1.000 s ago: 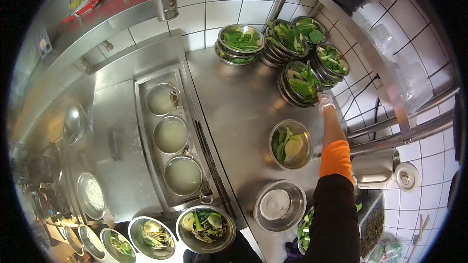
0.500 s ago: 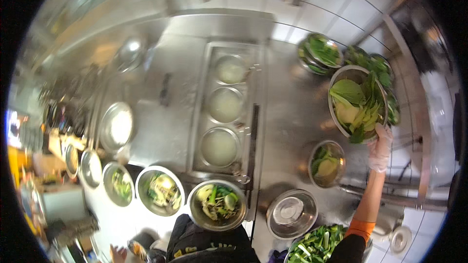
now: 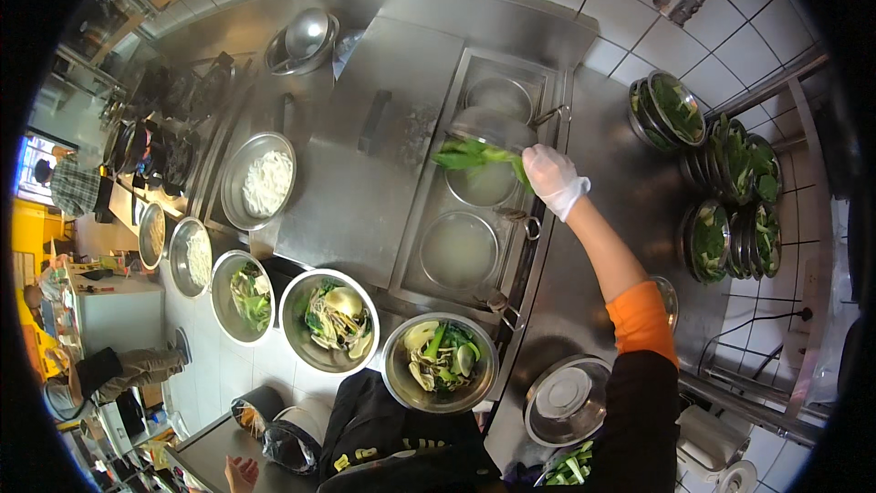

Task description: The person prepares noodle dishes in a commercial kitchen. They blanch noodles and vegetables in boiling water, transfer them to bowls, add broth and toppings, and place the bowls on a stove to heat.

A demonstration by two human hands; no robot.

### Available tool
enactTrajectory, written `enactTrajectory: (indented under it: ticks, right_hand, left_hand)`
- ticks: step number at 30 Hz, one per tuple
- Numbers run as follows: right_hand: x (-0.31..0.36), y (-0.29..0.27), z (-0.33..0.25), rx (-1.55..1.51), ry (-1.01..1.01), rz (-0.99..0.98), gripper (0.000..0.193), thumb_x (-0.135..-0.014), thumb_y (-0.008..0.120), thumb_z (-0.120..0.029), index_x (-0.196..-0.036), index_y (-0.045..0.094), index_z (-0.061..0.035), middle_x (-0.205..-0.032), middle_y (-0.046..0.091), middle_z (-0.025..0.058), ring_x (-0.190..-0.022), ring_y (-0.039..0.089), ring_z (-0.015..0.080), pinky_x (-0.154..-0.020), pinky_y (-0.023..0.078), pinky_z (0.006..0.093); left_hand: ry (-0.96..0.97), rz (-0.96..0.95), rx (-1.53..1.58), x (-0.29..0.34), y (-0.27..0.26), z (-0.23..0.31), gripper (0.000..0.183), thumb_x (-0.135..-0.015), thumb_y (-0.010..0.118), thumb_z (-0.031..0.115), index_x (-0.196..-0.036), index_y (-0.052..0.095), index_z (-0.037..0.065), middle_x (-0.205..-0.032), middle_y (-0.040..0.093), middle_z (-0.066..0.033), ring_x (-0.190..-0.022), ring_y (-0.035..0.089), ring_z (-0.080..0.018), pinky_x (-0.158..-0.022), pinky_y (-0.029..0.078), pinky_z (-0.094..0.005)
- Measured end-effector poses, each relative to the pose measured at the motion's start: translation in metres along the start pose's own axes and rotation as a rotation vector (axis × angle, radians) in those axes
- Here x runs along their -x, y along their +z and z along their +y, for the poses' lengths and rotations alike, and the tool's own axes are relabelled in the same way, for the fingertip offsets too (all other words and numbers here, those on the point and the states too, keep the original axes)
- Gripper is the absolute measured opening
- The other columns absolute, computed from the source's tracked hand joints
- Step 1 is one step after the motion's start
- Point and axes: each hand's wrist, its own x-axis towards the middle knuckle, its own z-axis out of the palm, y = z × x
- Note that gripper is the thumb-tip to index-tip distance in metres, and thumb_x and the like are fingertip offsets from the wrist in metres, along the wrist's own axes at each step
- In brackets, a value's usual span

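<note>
My right hand [image 3: 555, 181], in a clear glove, is closed on the rim of a metal bowl [image 3: 497, 130] tipped over the noodle boiler [image 3: 411, 219]. Leafy greens [image 3: 476, 155] spill from the bowl above the middle round well [image 3: 482, 184] of cloudy water. The far well [image 3: 499, 99] is partly hidden by the bowl, while the near well [image 3: 459, 251] shows fully. My left hand [image 3: 242, 473], bare, is low at the left edge of the view with its fingers apart, away from the counter.
Bowls of vegetables [image 3: 440, 365] and noodles [image 3: 269, 184] line the counter's near and left sides. Stacked bowls of greens [image 3: 707, 237] stand at the right wall. A metal bowl [image 3: 566, 402] sits near right. Bins [image 3: 292, 438] and another person [image 3: 119, 374] are at lower left.
My right hand has carried the bowl of greens from the right-hand stacks leftward to the boiler and tipped it. The view has shifted too.
</note>
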Motion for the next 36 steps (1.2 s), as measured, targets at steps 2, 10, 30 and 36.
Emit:
enactTrajectory:
  ticks: [2, 10, 30, 36]
  right_hand:
    - [0.004, 0.013, 0.002, 0.127, -0.064, -0.084, 0.003, -0.076, 0.052, -0.012, -0.076, 0.05, -0.01, -0.071, 0.05, 0.0048, -0.064, 0.058, 0.0211, -0.052, 0.049, 0.0355]
    - [-0.006, 0.005, 0.002, 0.202, -0.153, -0.047, 0.005, -0.074, 0.052, -0.014, -0.072, 0.049, -0.0116, -0.066, 0.049, 0.0035, -0.061, 0.058, 0.0196, -0.047, 0.049, 0.0344]
    - [0.22, -0.071, 0.111, -1.008, 1.23, 0.323, 0.024, -0.084, 0.059, -0.021, -0.088, 0.054, 0.0022, -0.072, 0.058, 0.0116, -0.057, 0.06, 0.0226, -0.048, 0.051, 0.0344]
    - [0.337, -0.124, 0.172, -0.069, 1.008, -0.364, 0.012, -0.081, 0.054, -0.012, -0.085, 0.056, -0.0005, -0.07, 0.062, 0.0131, -0.068, 0.062, 0.0306, -0.061, 0.049, 0.0424]
  left_hand:
    - [-0.036, 0.004, 0.006, -0.002, -0.01, -0.011, 0.051, -0.087, 0.043, 0.054, -0.109, 0.041, 0.007, -0.087, 0.057, -0.0154, -0.073, 0.06, -0.0298, -0.057, 0.051, -0.0394]
    - [-0.023, -0.108, 0.044, -0.009, 0.009, -0.005, 0.05, -0.086, 0.044, 0.054, -0.105, 0.043, 0.008, -0.084, 0.058, -0.0154, -0.073, 0.06, -0.0302, -0.058, 0.051, -0.04]
    - [0.144, -0.627, -0.33, 0.033, 0.104, 0.048, 0.044, -0.089, 0.046, 0.047, -0.114, 0.047, 0.011, -0.116, 0.051, -0.0149, -0.109, 0.05, -0.032, -0.095, 0.039, -0.0418]
    - [0.164, -0.643, -0.401, 0.068, 0.117, 0.059, 0.038, -0.091, 0.045, 0.042, -0.115, 0.047, 0.013, -0.112, 0.053, -0.0113, -0.107, 0.05, -0.0292, -0.092, 0.042, -0.0424]
